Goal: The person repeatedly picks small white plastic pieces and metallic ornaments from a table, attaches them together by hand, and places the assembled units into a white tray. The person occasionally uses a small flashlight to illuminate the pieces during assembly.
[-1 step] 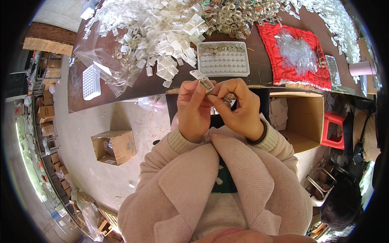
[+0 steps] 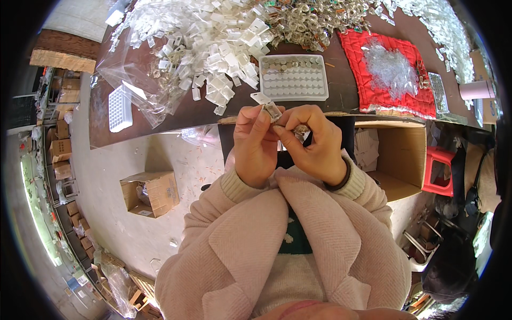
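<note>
Just in front of the table edge, my left hand pinches a small clear plastic case between thumb and fingers. Its white lid is hinged up. My right hand is closed beside it, thumb and index fingertip pressed together at the case's lower right corner. Small shiny pieces, clear and gold-toned, show in the curl of the right fingers; their kind is not clear. Beyond the hands stands a white tray with rows of round pockets, small discs lying in its far rows.
A heap of white plastic cases lies at the far left, next to a pile of shiny ring-like pieces. On the right, a red quilted cloth carries clear bits. Stacked white trays, an open carton and a red stool stand around.
</note>
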The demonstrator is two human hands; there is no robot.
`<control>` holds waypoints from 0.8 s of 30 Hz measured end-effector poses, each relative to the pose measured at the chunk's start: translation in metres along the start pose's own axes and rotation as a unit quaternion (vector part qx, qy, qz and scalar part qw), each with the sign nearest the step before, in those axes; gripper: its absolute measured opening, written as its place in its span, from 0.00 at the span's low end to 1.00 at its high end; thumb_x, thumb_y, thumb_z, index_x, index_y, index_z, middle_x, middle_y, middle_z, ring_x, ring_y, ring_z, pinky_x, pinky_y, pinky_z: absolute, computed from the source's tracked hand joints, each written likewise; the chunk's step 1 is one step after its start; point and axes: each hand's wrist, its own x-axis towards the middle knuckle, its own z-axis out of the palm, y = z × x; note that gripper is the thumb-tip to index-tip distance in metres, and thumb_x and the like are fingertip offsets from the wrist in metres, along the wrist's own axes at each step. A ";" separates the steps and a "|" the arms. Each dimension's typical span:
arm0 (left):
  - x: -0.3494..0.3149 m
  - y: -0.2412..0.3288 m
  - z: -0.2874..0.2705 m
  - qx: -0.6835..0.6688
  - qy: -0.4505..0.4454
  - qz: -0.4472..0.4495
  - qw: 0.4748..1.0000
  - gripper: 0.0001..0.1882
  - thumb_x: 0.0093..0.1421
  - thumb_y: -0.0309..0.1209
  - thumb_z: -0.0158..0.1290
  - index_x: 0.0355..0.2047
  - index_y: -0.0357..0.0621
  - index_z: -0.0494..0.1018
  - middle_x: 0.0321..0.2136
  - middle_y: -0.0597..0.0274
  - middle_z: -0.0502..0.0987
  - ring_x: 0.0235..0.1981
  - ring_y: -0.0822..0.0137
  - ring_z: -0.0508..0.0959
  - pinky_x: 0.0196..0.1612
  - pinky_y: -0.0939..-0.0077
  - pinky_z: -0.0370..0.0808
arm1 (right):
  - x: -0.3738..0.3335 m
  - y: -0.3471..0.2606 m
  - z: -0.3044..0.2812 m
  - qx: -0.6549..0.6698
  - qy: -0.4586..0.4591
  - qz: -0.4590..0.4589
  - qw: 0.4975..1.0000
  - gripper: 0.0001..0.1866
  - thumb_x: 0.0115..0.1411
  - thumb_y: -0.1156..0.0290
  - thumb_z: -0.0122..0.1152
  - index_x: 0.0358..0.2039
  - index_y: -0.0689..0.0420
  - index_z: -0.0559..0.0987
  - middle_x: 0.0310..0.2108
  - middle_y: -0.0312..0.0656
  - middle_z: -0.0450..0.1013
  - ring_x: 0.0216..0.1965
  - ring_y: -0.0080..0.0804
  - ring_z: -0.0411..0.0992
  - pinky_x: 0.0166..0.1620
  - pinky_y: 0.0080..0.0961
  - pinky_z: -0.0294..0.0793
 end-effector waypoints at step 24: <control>0.003 -0.005 0.001 0.028 -0.022 0.081 0.996 0.06 0.69 0.27 0.51 0.45 0.47 0.69 0.45 0.50 0.79 0.44 0.64 0.80 0.49 0.68 0.78 | 0.002 0.009 0.019 0.052 0.096 -0.012 0.994 0.14 0.52 0.82 0.67 0.36 0.57 0.73 0.31 0.41 0.75 0.26 0.27 0.74 0.30 0.21 0.73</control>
